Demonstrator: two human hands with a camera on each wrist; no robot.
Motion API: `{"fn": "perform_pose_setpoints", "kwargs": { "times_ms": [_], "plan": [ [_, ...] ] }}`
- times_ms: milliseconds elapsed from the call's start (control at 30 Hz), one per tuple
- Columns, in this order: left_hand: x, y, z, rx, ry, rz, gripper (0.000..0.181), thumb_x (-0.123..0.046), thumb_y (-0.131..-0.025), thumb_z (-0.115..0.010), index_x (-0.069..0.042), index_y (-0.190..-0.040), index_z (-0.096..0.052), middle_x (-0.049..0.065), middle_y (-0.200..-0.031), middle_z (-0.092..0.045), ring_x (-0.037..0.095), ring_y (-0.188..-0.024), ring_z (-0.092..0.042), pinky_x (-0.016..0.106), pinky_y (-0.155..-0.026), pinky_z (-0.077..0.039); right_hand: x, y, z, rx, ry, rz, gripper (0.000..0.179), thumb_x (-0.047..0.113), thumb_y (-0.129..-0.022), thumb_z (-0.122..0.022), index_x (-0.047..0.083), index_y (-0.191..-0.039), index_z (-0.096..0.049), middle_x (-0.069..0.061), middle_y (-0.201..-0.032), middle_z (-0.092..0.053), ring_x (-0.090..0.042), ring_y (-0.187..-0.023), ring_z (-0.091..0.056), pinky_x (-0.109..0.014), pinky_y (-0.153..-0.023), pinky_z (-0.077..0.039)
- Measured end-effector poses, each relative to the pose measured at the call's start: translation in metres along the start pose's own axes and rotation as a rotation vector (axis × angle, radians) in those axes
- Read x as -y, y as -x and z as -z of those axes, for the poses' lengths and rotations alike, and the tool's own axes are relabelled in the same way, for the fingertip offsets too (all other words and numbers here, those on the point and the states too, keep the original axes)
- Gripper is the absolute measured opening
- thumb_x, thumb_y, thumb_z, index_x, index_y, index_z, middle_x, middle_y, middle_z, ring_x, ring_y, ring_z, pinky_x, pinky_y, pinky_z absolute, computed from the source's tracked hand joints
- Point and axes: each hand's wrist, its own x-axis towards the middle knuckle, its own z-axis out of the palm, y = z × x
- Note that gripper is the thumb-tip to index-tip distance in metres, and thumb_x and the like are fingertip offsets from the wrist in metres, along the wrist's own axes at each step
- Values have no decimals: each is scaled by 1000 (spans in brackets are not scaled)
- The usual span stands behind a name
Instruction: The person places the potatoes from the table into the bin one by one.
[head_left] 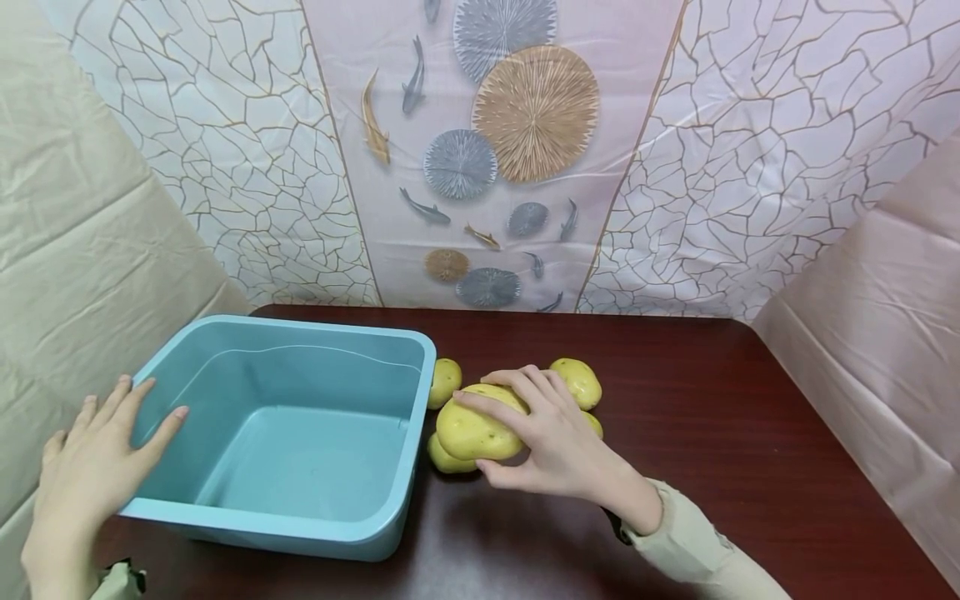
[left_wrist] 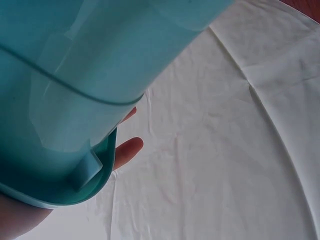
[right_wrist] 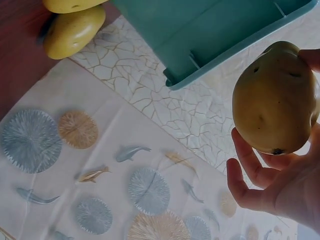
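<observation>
Head view: the right hand (head_left: 553, 437) pinches a smooth, yellow, oval potato (head_left: 468, 431) between thumb and fingers; probably firm and slightly slippery, it seems best held around its broad middle. The left hand (head_left: 92, 467) spreads its fingers at a blue, rectangular plastic basin's (head_left: 247, 518) rim.

Pale grey-green right sleeve (head_left: 686, 537) with loose cuff (head_left: 651, 518), black strap (head_left: 618, 527) beneath, matching pale green left sleeve (head_left: 114, 582)

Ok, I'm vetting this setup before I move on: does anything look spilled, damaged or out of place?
Nothing stands out. The blue tub stands upright on the table, with other potatoes beside it. The potato held in the right hand has small dark marks, which look ordinary.
</observation>
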Motion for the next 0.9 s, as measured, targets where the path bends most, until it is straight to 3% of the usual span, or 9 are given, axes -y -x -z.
{"fn": "perform_pose_setpoints", "kwargs": {
  "times_ms": [300, 900],
  "plan": [
    [0, 0, 1, 2, -1, -4, 79, -57, -89, -31, -1, -142, -12, 30, -144, -3, 55, -129, 1, 73, -91, -4, 4, -13, 0, -43, -20, 19, 63, 40, -61, -66, 27, -121, -54, 0, -111, -54, -15, -94, -48, -33, -76, -36],
    [-1, 0, -1, 9, 0, 33, 82, -60, -88, -30, 0, -141, -11, 31, -143, -3, 54, -129, 0, 72, -92, -4, 19, -37, -2, -31, -88, 36, 60, 43, -65, -66, 28, -121, -52, 2, -113, -54, -13, -99, -47, -32, -80, -35]
  ]
}}
